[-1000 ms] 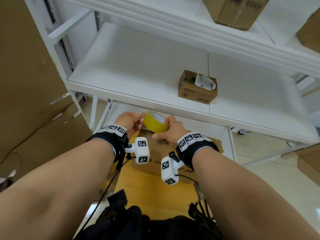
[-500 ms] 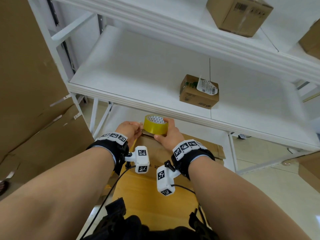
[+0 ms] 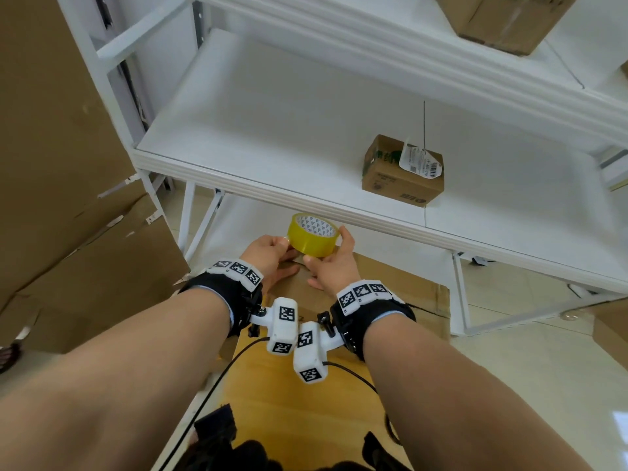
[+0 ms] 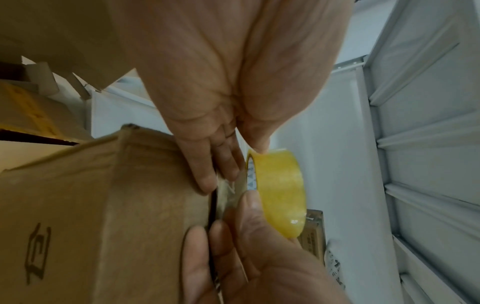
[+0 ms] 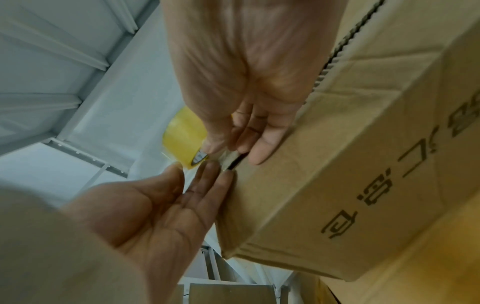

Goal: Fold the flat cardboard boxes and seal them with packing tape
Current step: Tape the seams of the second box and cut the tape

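A yellow tape roll (image 3: 314,234) sits at the far top edge of a brown cardboard box (image 3: 297,282), its opening facing up. My right hand (image 3: 331,266) grips the roll between thumb and forefinger, its other fingers (image 5: 259,144) resting on the box (image 5: 337,164). My left hand (image 3: 268,248) lies on the box's (image 4: 103,205) far face with straight fingers (image 4: 207,181), its thumb touching the roll (image 4: 278,191). A short clear strip of tape runs from the roll onto the box edge. The box stands on a yellow wooden surface (image 3: 306,419).
A white shelf unit (image 3: 272,185) stands right behind the box. A small labelled carton (image 3: 402,175) sits on its middle shelf, and a larger carton (image 3: 499,18) on the shelf above. Big flat cardboard sheets (image 3: 51,164) lean at the left. More cardboard (image 3: 611,331) lies at the right.
The roll has turned from tilted to lying with its opening up. My wrists have come closer together. Both hands stay at the box's far edge.
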Tool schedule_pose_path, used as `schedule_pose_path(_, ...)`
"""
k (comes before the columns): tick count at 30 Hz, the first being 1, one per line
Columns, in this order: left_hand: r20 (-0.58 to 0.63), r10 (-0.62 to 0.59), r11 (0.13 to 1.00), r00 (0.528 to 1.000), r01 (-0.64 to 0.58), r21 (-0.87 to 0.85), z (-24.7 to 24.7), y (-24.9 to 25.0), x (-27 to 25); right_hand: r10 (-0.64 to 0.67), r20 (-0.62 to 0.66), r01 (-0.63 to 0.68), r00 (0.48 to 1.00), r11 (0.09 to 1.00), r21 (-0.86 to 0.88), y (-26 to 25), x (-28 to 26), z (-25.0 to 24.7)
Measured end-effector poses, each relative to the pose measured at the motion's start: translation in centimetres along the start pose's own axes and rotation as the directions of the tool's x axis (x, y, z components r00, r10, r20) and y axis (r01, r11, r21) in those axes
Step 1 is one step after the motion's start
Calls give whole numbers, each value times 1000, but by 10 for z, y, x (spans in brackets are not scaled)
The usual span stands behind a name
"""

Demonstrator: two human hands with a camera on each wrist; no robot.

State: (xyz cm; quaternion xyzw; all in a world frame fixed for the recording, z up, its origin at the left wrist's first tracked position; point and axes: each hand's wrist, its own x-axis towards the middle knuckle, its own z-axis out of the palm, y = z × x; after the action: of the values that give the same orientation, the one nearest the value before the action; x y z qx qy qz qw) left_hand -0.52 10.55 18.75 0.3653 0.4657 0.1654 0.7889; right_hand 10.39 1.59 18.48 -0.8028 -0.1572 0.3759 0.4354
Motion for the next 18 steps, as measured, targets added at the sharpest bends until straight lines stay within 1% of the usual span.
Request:
schedule_pose_path(2,28,-5,1000,1000,5,13,-5,0,2,1,1,-1,1000,1000,31,3,0,2)
schedule_pose_path(5,86,3,1000,996,-6,24,-11,1,4,-57,9,57,998,998,24,6,1,2)
schedule_pose_path(8,147,6,1000,989,-9,18,-15,3,7,-141,8,141,990,989,-45,8,-1,5)
schedule_pose_path(10,167,-1,1000,986,1,2,-16,5,8,-188,-7,187,982,978,-98,12,-1,9)
schedule_pose_path(12,180,1,1000,984,-2,7,-16,7,6,-224,-30,219,974,969,-115,16,0,11)
schedule_pose_path(15,183,32,995,983,-48,82,-15,17,3,-237,-67,228,969,967,-117,17,2,14)
schedule_pose_path(18,214,52,991,975,-76,109,-16,32,0,-188,-113,187,976,982,-25,15,4,16)
